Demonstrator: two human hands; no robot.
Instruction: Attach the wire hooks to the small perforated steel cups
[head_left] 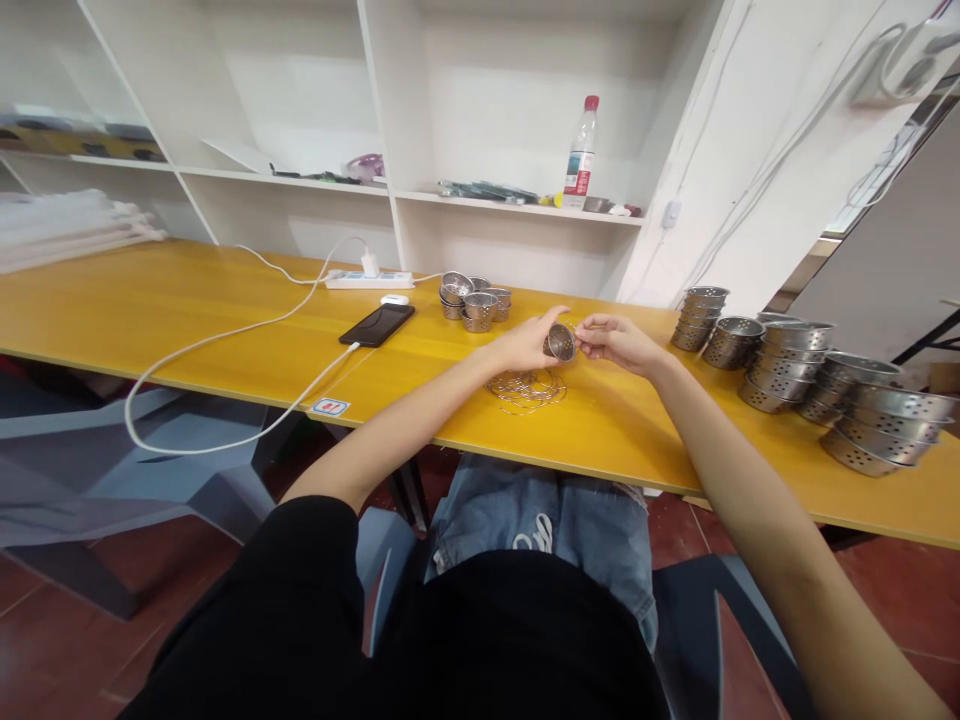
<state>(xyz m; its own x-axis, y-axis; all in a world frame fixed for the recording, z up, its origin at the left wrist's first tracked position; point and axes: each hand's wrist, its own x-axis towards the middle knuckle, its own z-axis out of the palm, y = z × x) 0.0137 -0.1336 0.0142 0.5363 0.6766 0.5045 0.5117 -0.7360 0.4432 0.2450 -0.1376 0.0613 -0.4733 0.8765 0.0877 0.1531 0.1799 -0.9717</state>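
My left hand (529, 343) is closed around a small perforated metal cup (560, 342), which is tilted with its open mouth toward the right. Close to the cup's rim, my right hand (616, 340) pinches what looks like a thin metal wire, its shape hard to make out. Beneath the left hand lies a loose heap of thin wire rings (527, 393) on the yellow table (420, 390). Several more perforated cups (478, 310) stand grouped just beyond the left hand.
Stacks of perforated metal cups (787, 365) line the right side. A phone (377, 325) with a white charging cable (217, 325) lies to the left, near a power strip (369, 281). White shelves behind hold a bottle (580, 160). A grey-blue chair (172, 450) stands at left.
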